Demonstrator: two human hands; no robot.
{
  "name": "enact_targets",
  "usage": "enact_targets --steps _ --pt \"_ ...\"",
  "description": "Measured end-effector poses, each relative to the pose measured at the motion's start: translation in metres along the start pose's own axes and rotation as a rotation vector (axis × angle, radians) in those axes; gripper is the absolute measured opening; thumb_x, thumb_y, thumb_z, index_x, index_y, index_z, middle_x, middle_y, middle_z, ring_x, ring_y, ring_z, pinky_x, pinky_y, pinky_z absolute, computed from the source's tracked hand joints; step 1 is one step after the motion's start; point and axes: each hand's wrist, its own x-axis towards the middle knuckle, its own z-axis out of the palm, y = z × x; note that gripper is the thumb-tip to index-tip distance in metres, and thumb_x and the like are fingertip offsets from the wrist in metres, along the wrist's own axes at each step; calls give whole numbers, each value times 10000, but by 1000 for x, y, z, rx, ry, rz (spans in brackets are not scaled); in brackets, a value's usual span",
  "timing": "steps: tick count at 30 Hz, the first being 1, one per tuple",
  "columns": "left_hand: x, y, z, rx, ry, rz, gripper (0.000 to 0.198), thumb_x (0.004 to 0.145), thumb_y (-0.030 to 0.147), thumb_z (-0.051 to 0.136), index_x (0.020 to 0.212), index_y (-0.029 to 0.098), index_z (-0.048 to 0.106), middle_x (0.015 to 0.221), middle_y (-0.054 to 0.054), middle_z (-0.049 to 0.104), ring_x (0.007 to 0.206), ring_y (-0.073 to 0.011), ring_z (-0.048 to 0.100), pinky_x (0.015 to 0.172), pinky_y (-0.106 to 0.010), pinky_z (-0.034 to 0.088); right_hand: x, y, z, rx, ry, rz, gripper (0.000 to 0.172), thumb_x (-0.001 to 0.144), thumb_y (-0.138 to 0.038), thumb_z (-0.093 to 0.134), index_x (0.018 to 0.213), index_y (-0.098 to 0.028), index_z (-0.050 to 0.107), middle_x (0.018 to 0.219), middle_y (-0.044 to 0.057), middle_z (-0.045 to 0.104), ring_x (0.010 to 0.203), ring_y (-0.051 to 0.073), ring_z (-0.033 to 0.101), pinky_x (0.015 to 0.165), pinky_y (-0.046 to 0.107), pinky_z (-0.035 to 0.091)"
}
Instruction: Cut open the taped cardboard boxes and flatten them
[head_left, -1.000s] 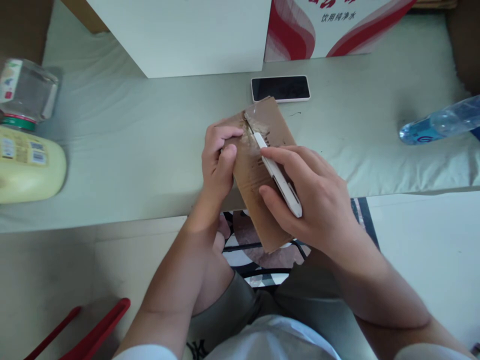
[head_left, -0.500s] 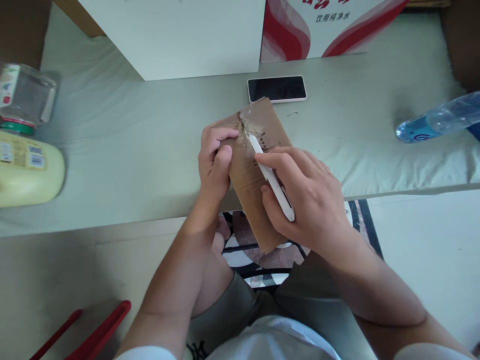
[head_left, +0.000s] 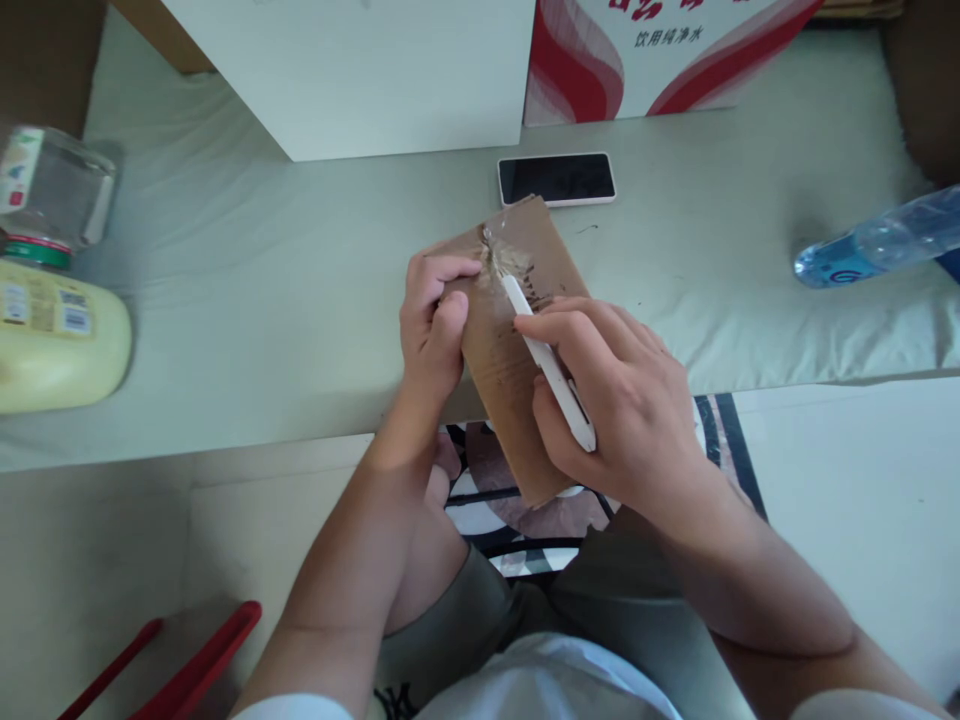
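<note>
A small brown cardboard box (head_left: pixel 499 375) lies tilted over the front edge of the cloth-covered surface. Its top carries clear tape, wrinkled and torn near the far end. My left hand (head_left: pixel 435 315) grips the box's left side, thumb on top. In my right hand (head_left: pixel 615 390) is a white utility knife (head_left: pixel 551 365), held like a pen. The knife's tip end points at the torn tape, close to my left fingers; the blade itself is hard to make out.
A phone (head_left: pixel 556 178) lies just beyond the box, before a white carton (head_left: pixel 405 80) and a red-and-white water carton (head_left: pixel 622 70). Rightward is a plastic water bottle (head_left: pixel 870 245). At left are a clear jar (head_left: pixel 64 190) and a yellow bottle (head_left: pixel 67 350). Red handles (head_left: pixel 202 660) show at lower left.
The knife and my right hand have shifted very slightly right and toward me. The tape near the tear looks a little more crumpled. My left hand keeps its grip on the box.
</note>
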Motion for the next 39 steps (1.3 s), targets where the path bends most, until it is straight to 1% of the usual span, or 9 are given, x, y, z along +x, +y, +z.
enact_targets --steps 5,9,15,20,27,30,34,36,39 --pt "3 -1 -1 -15 -24 -20 353 947 595 564 981 288 733 1040 -47 762 1048 -276 712 981 -508 579 2 -1 1 6 12 20 265 981 -249 526 1241 -245 574 1196 107 735 1143 305 684 912 431 524" --pt "3 -3 -1 -16 -32 -37 422 946 654 541 981 270 710 1045 -68 761 1074 -283 705 992 -524 561 3 -1 2 0 34 27 263 974 -279 558 1231 -235 588 1157 105 742 1100 301 692 858 419 522" --pt "3 -4 -1 -24 -42 -51 390 951 635 547 982 281 709 1046 -63 755 1082 -283 712 989 -525 564 1 0 3 19 65 32 285 947 -208 541 1224 -250 597 1166 99 731 1071 279 700 864 407 540" --pt "3 -8 -2 -24 -49 -32 394 943 643 558 990 283 710 1053 -61 755 1072 -285 712 982 -526 570 0 0 3 10 85 36 287 943 -211 549 1220 -257 603 1131 91 724 1033 266 702 833 391 541" --pt "2 4 1 -8 2 -10 296 977 532 574 985 296 753 1007 -43 748 1029 -256 712 957 -473 584 3 0 3 7 43 41 271 959 -231 558 1224 -259 606 1158 90 740 1093 286 686 874 413 533" --pt "1 6 2 11 8 -2 295 988 511 547 969 301 754 1004 -30 755 1018 -239 713 949 -439 594 2 0 3 24 72 47 274 955 -214 552 1221 -246 611 1119 93 727 1042 272 694 839 401 537" --pt "1 2 1 21 -3 13 288 987 471 543 994 277 756 1010 -29 747 1026 -229 707 950 -430 587 0 1 1 43 105 25 273 927 -191 557 1187 -245 620 1074 83 718 945 246 696 778 380 534" --pt "1 0 1 18 -2 24 319 988 502 542 1006 267 757 1004 -36 744 1026 -232 705 948 -439 587 0 0 0 53 118 29 261 921 -187 555 1166 -248 623 1044 71 719 887 232 687 757 374 529" --pt "1 -1 2 14 -1 25 405 975 610 537 997 270 754 1001 -55 748 1019 -248 702 939 -462 592 0 -1 0 66 130 44 247 920 -189 550 1148 -244 628 1010 66 716 854 226 677 741 373 523"
